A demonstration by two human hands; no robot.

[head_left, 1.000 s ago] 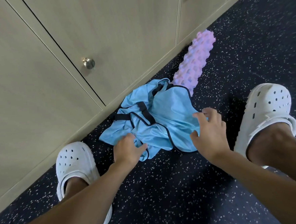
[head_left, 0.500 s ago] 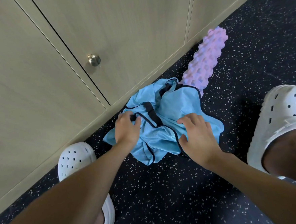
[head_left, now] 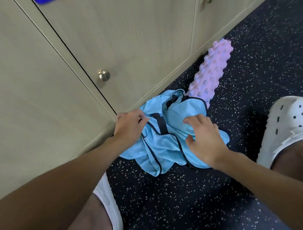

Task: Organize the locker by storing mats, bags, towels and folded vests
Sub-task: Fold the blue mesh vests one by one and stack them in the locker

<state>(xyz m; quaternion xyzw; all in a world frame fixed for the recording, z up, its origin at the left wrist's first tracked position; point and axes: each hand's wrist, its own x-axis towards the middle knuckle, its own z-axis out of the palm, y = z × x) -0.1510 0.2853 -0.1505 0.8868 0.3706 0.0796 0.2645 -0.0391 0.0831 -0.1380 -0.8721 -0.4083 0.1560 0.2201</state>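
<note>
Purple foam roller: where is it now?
Head view, right of centre: the purple foam roller lies on the speckled floor beside the lockers, its near end touching the crumpled blue vest.

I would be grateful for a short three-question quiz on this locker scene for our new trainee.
1. True or false: the blue vest lies neatly folded on the floor.
2. Which lies just beyond the vest? A. purple foam roller B. towel C. bag
3. Fill in: the locker doors in view are all ____.
Key: 1 false, it is crumpled; 2 A; 3 closed.
</note>
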